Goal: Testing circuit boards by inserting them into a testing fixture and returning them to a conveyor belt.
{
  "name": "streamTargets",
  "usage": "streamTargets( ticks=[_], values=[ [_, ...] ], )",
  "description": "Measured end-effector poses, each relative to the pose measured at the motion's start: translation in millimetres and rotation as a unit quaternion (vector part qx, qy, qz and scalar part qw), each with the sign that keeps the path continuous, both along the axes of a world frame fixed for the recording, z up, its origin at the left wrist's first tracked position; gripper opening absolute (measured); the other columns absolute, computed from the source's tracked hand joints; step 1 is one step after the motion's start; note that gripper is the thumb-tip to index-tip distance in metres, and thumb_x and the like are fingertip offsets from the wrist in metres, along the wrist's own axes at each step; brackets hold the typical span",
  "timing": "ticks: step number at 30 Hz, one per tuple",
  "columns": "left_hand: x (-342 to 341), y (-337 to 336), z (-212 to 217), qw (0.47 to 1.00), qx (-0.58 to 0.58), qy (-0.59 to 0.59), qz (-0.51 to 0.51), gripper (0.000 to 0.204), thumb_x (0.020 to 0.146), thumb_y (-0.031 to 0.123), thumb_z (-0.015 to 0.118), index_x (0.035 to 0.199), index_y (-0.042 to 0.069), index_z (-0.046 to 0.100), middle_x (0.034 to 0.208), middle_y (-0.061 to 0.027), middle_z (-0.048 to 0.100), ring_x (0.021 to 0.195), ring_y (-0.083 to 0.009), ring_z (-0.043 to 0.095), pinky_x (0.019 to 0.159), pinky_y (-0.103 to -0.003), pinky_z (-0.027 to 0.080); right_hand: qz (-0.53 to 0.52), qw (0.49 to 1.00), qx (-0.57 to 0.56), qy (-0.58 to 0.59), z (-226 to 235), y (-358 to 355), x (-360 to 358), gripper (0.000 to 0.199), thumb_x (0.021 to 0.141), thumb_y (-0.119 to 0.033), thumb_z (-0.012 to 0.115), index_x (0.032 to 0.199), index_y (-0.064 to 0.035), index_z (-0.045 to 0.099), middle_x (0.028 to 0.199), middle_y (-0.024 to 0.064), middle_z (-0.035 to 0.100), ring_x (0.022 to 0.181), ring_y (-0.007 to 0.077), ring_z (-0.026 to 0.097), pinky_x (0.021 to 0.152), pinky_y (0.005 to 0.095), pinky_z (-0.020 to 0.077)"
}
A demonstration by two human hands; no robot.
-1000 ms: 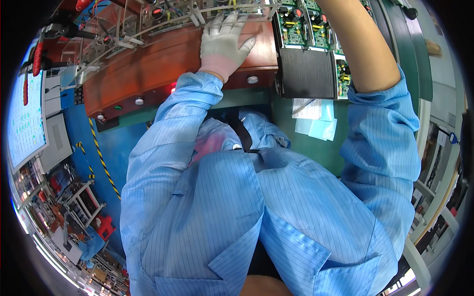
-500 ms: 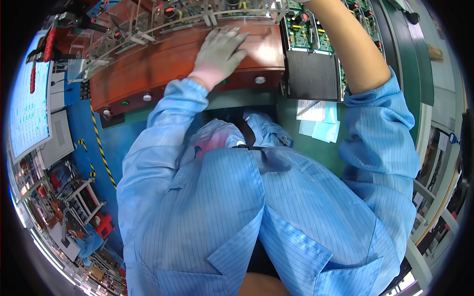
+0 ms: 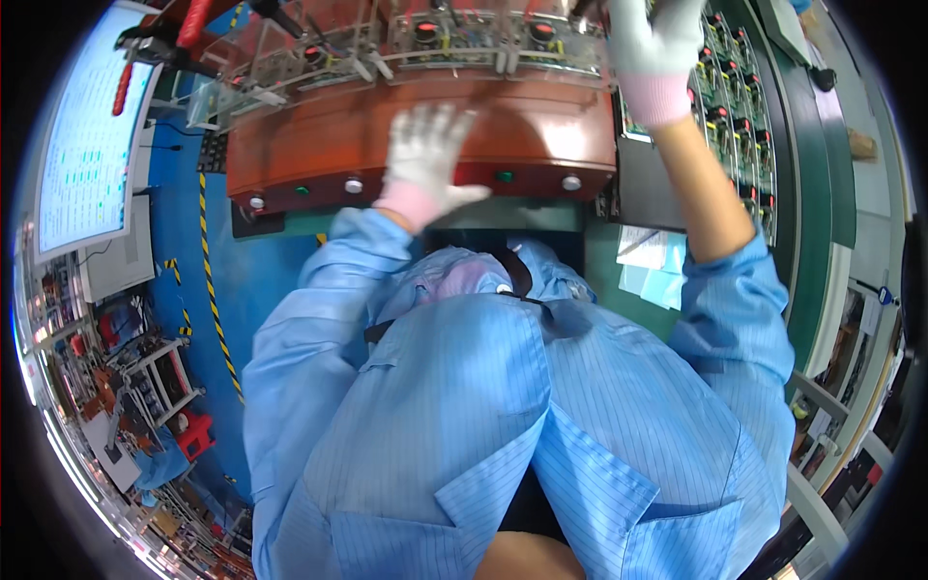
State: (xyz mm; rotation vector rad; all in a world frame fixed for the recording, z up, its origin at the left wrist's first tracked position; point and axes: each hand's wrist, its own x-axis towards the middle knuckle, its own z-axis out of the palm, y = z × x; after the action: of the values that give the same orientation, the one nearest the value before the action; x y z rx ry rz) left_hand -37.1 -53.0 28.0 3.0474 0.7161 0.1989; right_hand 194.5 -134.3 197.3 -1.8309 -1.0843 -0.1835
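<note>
My left hand (image 3: 423,159), in a white glove with a pink cuff, is over the front of a long reddish-brown test fixture box (image 3: 319,150). Its fingers are spread, slightly blurred, and hold nothing; whether they touch the box I cannot tell. My right hand (image 3: 660,53), gloved the same way, reaches to the top edge of the view between the fixture and several green circuit boards (image 3: 744,145). Its thumb and fingers stand apart, though the fingertips are cut off. Clear plastic frames (image 3: 454,60) with boards under them line the fixture's top.
Round silver buttons (image 3: 354,185) and green switches sit along the box's front. A black panel (image 3: 646,184) and papers (image 3: 648,253) lie at its right. Red-handled clamps (image 3: 123,89) stand at the left, near a lit monitor (image 3: 92,145) and a keyboard (image 3: 214,152).
My left hand has drawn back toward the box's front edge, fingers spreading. My right hand has come into view from beyond the top edge. The whole view has shifted slightly.
</note>
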Motion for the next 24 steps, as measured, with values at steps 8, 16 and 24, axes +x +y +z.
streamTargets(
  ticks=[8,16,24],
  values=[
    [40.2,-22.8,-7.7,0.997,-0.074,-0.024,0.022,0.098,0.067,0.056,0.075,0.147,0.013,0.041,0.151,-0.0138,0.04,0.141,-0.0403,0.031,0.115,-0.062,0.015,0.246,0.969,0.021,-0.024,-44.3,-36.3,-81.3,0.046,0.091,0.002,0.051,0.137,0.0001,0.047,0.133,0.0167,0.056,0.12,0.0278,0.056,0.105,0.0368,0.041],
    [30.3,-20.9,-7.2,0.996,-0.055,-0.067,0.004,0.097,0.068,0.057,0.075,0.146,0.012,0.04,0.151,-0.0141,0.038,0.141,-0.0373,0.031,0.115,-0.062,0.013,0.233,0.967,0.085,0.053,-26.1,8.1,-94.3,0.049,0.088,0.004,0.051,0.136,-0.0008,0.047,0.139,0.0155,0.052,0.123,0.0284,0.055,0.106,0.0377,0.0425],
    [33.8,-30.7,0.5,0.997,-0.041,-0.067,0.022,0.093,0.07,0.056,0.074,0.143,0.01,0.041,0.148,-0.0148,0.04,0.14,-0.0357,0.032,0.114,-0.061,0.015,0.174,0.963,0.066,-0.194,18.9,70.6,-84.6,0.049,0.082,-0.001,0.065,0.13,-0.0041,0.054,0.139,0.014,0.053,0.122,0.0281,0.055,0.105,0.0367,0.0424]
  ],
)
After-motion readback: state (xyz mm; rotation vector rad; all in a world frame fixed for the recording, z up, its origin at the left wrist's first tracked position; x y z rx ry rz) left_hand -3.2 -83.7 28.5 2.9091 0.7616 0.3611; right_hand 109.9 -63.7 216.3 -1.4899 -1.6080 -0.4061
